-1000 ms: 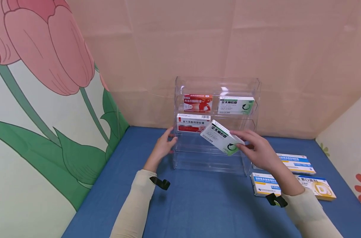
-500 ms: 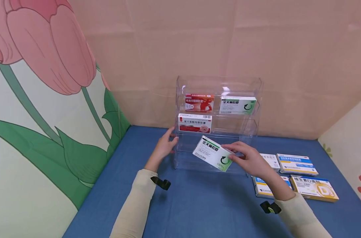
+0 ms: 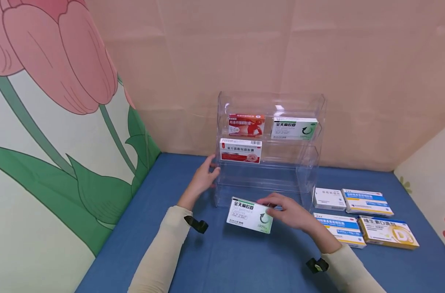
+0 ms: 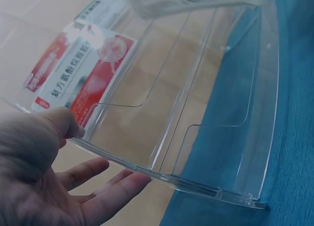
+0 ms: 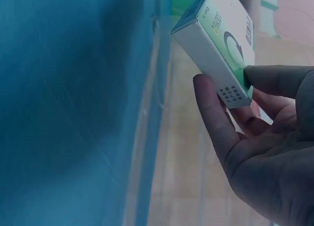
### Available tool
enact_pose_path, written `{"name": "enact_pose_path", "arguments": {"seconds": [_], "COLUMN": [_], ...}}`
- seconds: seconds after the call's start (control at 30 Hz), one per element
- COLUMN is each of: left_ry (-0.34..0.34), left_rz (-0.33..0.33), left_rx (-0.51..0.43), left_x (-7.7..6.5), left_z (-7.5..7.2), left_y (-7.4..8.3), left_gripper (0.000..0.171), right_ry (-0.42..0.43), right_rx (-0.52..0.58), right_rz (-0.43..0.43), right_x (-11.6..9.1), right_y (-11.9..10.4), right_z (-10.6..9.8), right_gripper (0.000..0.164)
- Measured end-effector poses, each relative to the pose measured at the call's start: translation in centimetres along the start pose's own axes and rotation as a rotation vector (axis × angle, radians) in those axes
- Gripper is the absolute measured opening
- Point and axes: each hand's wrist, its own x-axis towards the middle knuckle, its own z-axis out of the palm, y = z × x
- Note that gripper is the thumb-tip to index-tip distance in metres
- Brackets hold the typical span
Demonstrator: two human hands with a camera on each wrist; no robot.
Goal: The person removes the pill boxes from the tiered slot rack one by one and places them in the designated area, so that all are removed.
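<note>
My right hand [image 3: 286, 209] pinches a white and green medicine box [image 3: 249, 215] by its right end, thumb on one face and fingers on the other. The box hangs tilted in front of the lower part of a clear acrylic display rack [image 3: 259, 177], its printed front facing me. In the right wrist view the box [image 5: 216, 49] points up and away from the fingertips. My left hand [image 3: 204, 175] is at the rack's left side, fingers spread and loosely bent. The left wrist view has its thumb and fingertips [image 4: 142, 179] right at the side panel's edge.
On the rack's upper tier stand a red box [image 3: 246, 125] and another white and green box [image 3: 294, 128]. A white and red box [image 3: 240, 151] stands one tier below. Several boxes lie on the blue cloth at right, among them a yellow-and-white vitamin D box [image 3: 387, 232].
My right hand has carried the white and green box down and to the left, from before the middle tier to before the rack's base, and levelled it somewhat. The left hand stays put.
</note>
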Motion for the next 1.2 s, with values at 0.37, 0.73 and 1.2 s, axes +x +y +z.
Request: {"name": "enact_pose_path", "arguments": {"seconds": [0.37, 0.73, 1.2], "left_ry": [-0.071, -0.113, -0.129], "left_rz": [-0.037, -0.062, -0.045], "left_rx": [-0.069, -0.108, -0.096], "left_x": [0.3, 0.4, 0.4], "left_z": [-0.4, -0.6, -0.7], "left_y": [0.0, -0.2, -0.2], "left_gripper": [0.063, 0.061, 0.060], "right_ry": [-0.084, -0.067, 0.010], "right_rx": [0.050, -0.123, -0.322], "right_rz": [0.104, 0.043, 0.126], "right_x": [2.3, 3.6, 2.5], "right_y": [0.5, 1.2, -1.1], "right_z": [3.8, 5.6, 4.8], "right_gripper": [0.028, 0.027, 0.032]}}
